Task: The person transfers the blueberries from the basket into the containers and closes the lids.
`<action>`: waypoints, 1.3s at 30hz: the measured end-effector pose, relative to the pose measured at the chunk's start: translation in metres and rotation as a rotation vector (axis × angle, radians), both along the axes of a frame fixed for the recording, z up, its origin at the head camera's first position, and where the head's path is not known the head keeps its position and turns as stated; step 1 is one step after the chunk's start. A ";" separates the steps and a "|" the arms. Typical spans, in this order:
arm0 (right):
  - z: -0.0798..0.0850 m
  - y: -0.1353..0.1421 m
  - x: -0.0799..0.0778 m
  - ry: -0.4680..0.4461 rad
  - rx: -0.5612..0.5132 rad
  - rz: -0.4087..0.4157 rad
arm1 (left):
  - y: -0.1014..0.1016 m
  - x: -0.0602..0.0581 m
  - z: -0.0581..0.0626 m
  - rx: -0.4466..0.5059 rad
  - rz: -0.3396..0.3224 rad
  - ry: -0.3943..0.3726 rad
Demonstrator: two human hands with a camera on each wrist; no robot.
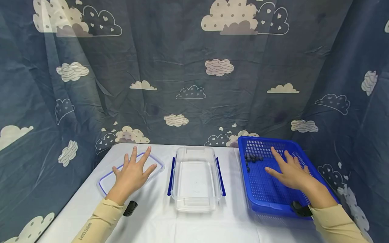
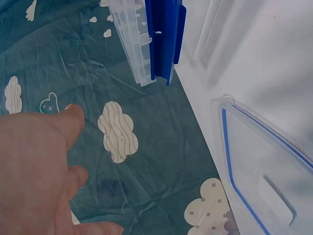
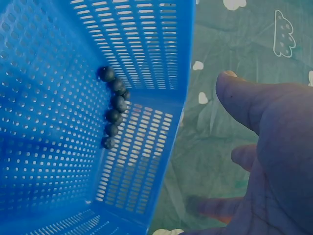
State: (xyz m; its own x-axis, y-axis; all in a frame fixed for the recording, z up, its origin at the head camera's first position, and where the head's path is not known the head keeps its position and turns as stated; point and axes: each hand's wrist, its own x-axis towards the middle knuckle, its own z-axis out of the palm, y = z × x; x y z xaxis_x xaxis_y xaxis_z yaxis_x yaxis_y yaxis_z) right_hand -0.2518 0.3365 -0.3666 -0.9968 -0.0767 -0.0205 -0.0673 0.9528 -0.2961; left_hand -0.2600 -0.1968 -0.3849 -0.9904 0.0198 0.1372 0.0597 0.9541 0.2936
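Note:
My left hand (image 1: pixel 130 175) hovers with fingers spread over a clear lid (image 1: pixel 106 184) that has a blue seal line. Nothing is in that hand. Over the blue plastic basket (image 1: pixel 258 202) my right hand (image 1: pixel 291 172) is held out, its fingers spread and holding nothing. Several small dark round berries, like blueberries (image 1: pixel 253 159), lie in the basket's far left corner; the right wrist view shows these berries (image 3: pixel 119 104) along the basket wall. Between the hands stands a clear plastic container (image 1: pixel 196 179) without its lid, blue clips (image 1: pixel 171 177) folded out at its sides.
A white cloth covers the table (image 1: pixel 194 227). Behind and at both sides hangs a dark blue curtain (image 1: pixel 170 60) with a cloud print. The basket's raised rim (image 1: pixel 244 175) stands at the right, close to the table's back edge.

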 end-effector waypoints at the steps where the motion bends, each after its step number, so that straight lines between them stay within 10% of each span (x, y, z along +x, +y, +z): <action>1: 0.000 0.000 0.000 -0.004 -0.001 0.001 | 0.000 0.000 0.000 0.000 0.000 0.003; 19: 0.007 0.005 -0.013 -0.006 0.011 0.094 | 0.002 0.002 -0.009 0.109 -0.126 0.057; 28: 0.010 0.005 -0.033 0.039 0.005 0.175 | 0.012 0.008 -0.034 0.464 -0.207 -0.127; 39: 0.003 0.003 -0.071 -0.184 -0.219 0.204 | 0.024 0.021 -0.066 0.869 -0.249 -0.374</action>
